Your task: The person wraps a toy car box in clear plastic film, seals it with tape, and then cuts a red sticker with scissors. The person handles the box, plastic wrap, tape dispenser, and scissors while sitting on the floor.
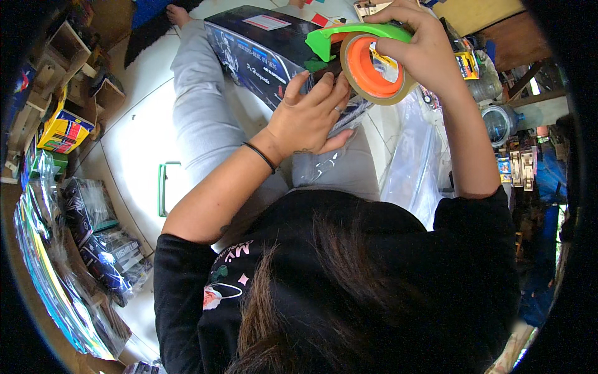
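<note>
A dark printed cardboard box (249, 57) lies tilted across my legs, its long picture side facing left. My left hand (308, 118) rests against the near end of the box with its fingers spread; the thumb points right. Above it, my right hand (414, 43) grips a green tape dispenser (321, 43) with an orange hub. A roll of brown tape (379, 98) sits on that hub. The dispenser's front end is over the box's top near edge. Part of the box's near end is hidden behind my left hand and the roll.
Clear plastic sheeting (411, 165) lies right of my legs. On the left are wrapped dark boxes (115, 255), a stack of plastic-covered sheets (53, 274) and a yellow box (65, 128). A green-edged frame (163, 190) lies on the white tiles. A large clear bottle (498, 123) is at right.
</note>
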The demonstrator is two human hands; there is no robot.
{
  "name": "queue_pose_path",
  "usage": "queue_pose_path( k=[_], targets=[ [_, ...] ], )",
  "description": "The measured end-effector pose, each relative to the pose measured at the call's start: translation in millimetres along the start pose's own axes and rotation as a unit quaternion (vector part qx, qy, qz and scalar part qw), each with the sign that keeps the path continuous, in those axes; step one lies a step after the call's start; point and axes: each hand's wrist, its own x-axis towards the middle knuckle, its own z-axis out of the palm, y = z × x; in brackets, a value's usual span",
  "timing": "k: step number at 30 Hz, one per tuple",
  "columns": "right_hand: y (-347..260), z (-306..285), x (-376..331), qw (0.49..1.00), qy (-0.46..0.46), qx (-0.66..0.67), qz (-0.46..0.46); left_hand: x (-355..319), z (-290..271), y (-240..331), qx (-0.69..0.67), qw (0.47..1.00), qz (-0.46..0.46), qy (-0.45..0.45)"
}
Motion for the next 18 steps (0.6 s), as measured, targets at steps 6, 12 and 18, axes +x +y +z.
queue_pose_path(
  k=[6, 12, 18],
  targets=[
    [-8, -20, 9, 0.989, -0.116, -0.053, 0.081, -2, 0, 0, -0.006, 1.000, 0.000, 0.016],
    [-39, -24, 23, 0.965, -0.191, -0.156, -0.087, -4, 1, 0, -0.027, 0.999, 0.002, 0.040],
    [-33, -30, 13, 0.965, -0.213, -0.156, 0.000, -6, 4, 1, -0.034, 0.998, 0.013, 0.057]
  ],
)
